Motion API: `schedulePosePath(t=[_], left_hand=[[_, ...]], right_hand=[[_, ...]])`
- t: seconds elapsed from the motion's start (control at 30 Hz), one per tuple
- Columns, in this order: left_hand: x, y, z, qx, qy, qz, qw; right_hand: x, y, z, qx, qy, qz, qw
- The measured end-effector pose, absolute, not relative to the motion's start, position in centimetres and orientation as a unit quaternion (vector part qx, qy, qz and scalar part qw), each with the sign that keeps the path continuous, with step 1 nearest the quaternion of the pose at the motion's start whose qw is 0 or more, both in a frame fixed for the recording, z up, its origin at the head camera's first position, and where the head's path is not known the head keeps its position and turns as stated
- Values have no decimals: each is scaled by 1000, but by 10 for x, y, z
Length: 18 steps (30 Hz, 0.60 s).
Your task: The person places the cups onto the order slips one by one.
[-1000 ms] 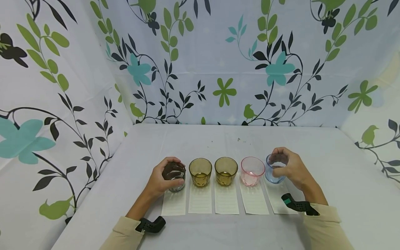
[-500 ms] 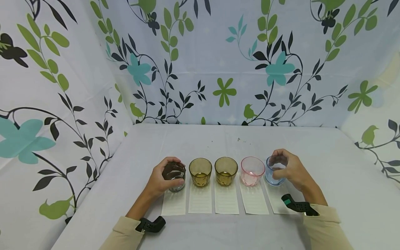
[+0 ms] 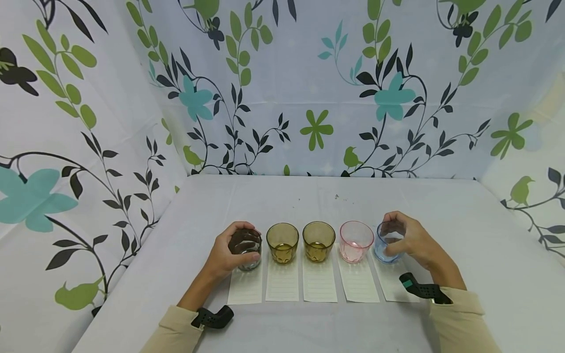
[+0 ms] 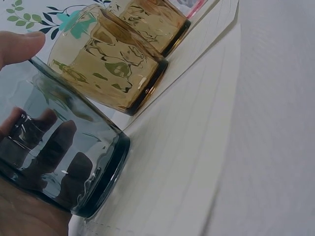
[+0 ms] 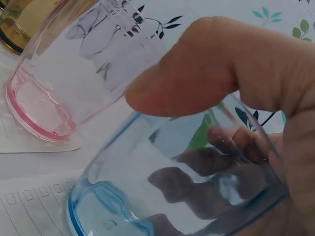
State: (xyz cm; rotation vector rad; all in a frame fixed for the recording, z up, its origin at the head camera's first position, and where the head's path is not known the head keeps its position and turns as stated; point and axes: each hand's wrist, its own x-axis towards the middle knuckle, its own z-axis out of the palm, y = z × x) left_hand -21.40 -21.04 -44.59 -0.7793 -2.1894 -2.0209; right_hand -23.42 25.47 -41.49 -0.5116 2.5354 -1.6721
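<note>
At the left end of a row of glasses, my left hand (image 3: 225,252) grips a dark grey glass (image 4: 64,142), fingers wrapped round its far side and thumb near the rim. At the row's right end my right hand (image 3: 412,240) holds a blue glass (image 5: 172,182) between thumb and fingers; the fingers show through its wall. Between them stand two amber glasses (image 3: 283,243) and a pink glass (image 3: 356,242), all upright. The pink one is close beside the blue one, an amber one close beside the grey one.
Several lined paper slips (image 3: 320,284) lie side by side under the front of the glasses. The table has a white cloth (image 3: 282,328). A curtain with leaves and flowers (image 3: 265,98) hangs behind and at the sides. Both wrists wear black bands (image 3: 214,317).
Over the second, the blue glass settles slightly nearer, standing more level with the row; the right hand shifts a little with it. The left hand and grey glass stay put.
</note>
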Motion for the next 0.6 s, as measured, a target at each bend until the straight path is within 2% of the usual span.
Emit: schedulePosePath(t=[0.33,0.6], left_hand=[[-213,-213,-447,-257,-701,-663,41],[-216,-217,-440,-271,-715,-641,63]], right_hand=[[-231,258,-406,-156,827,-536,64],[-231,261,-399,-172,842,-508,50]])
